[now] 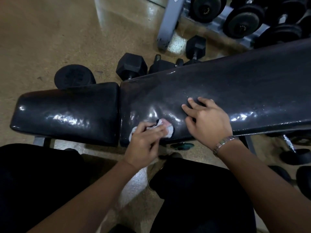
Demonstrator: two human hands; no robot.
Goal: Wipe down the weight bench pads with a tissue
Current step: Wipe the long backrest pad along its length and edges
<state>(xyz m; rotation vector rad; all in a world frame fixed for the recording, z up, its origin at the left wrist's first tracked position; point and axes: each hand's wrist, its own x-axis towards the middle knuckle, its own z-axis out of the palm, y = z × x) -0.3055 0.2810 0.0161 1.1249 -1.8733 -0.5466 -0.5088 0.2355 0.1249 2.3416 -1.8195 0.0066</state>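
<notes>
at the back pad (235,84) edge, tissue (169,131) lies crumpled under the clasping left grip (144,140), right grip (207,120) released

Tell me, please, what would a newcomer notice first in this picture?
First, two hands on the shiny black back pad in the middle: the left hand holds a crumpled white tissue against its near edge, and the right hand rests flat beside it, fingers spread. To the left lies the shorter seat pad; behind the bench, hex dumbbells lie on the floor near a grey dumbbell rack.
</notes>
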